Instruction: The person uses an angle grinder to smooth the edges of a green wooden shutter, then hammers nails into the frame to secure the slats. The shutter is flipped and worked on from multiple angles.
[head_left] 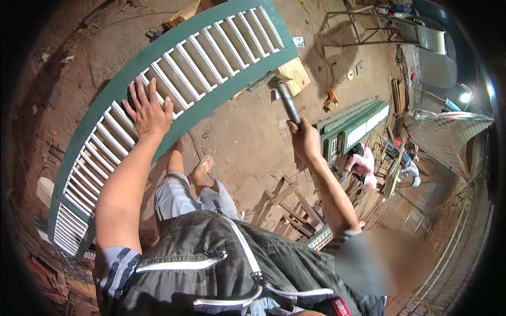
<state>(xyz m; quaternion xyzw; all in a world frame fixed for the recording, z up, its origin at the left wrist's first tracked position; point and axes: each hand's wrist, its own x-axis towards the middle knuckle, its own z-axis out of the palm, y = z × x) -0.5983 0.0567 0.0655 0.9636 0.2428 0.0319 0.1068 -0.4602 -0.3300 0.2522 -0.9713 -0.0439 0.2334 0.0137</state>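
Note:
A long green frame with white slats (211, 97), like a louvered shutter, runs from the lower left to the top centre. My left hand (148, 108) lies flat on it, fingers spread across the green crossbar between two slatted sections. In my right hand (305, 139) is a hammer (289, 100), gripped by its dark handle with the head pointing away from me. The hammer is held to the right of the frame, apart from it. Close to the hammer head, a pale wooden block (295, 75) sits at the frame's far right end.
Several green panels (353, 121) are stacked at the right. Beyond them a person in pink (362, 163) bends low. Scrap timber (298, 205) lies near my right forearm. A metal-framed stand (363, 26) is at the far right, with cords on the dirt floor (247, 137).

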